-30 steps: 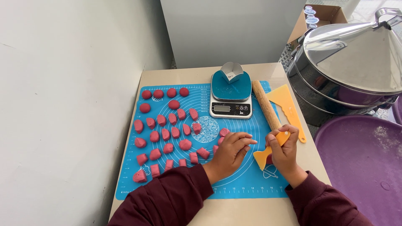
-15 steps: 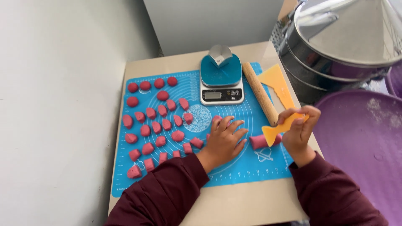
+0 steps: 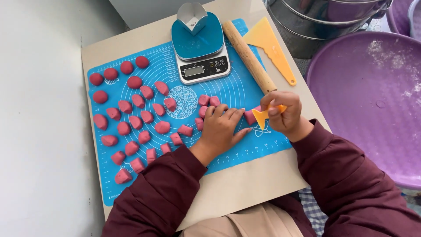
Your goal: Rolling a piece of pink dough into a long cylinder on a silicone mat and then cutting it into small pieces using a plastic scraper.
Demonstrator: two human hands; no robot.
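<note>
Counting the pink dough pieces [image 3: 131,127] on the blue silicone mat [image 3: 245,87]: I get roughly thirty, give or take, since a few near the left hand [image 3: 221,129] are partly covered. Round balls sit up around 10 o'clock on the mat, and chunkier cut wedges fill the middle and the 8 o'clock corner. One kitchen scale [image 3: 201,61] at 12 o'clock, one wooden rolling pin [image 3: 248,57] just to its right, one big orange scraper [image 3: 269,41] beside that, and one purple basin [image 3: 372,101] out at 3 o'clock, cut off by the frame edge.

The left hand lies flat with fingers spread, pressing down on the pink dough roll [image 3: 250,116]; most of that roll is hidden under the palm, only its cut end shows. The right hand [image 3: 283,112] is curled tight around a small orange cutter [image 3: 263,116], whose blade meets the roll's end at the mat's 4 o'clock area.
</note>
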